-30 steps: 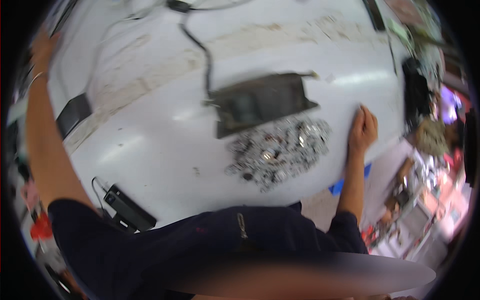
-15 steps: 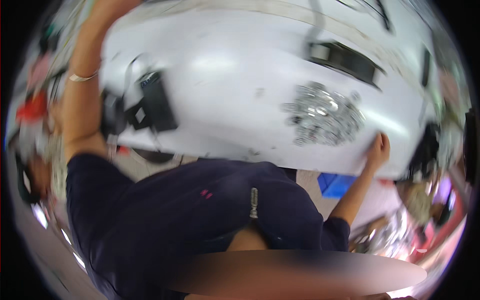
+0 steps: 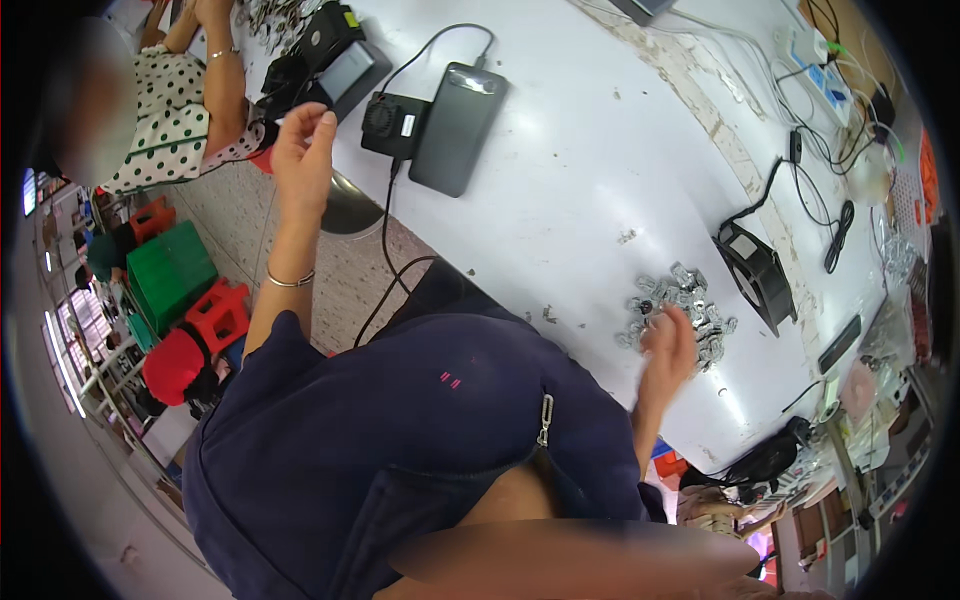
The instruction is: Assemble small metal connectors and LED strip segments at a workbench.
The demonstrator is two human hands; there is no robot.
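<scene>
The left hand (image 3: 303,150) is half curled, thumb near its fingers, and the right hand (image 3: 670,342), blurred, is at the near edge of the pile of metal pieces (image 3: 686,280); whether either holds anything, I cannot tell. A careless right-hand sweep could scatter pieces toward the fan (image 3: 768,282) beyond it, while the left forearm snagging the cable (image 3: 387,225) beside it could drag the power bank (image 3: 458,130) down.

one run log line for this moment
left hand: near grey box; right hand: over metal pieces, contact unclear; beside pieces: black fan
</scene>
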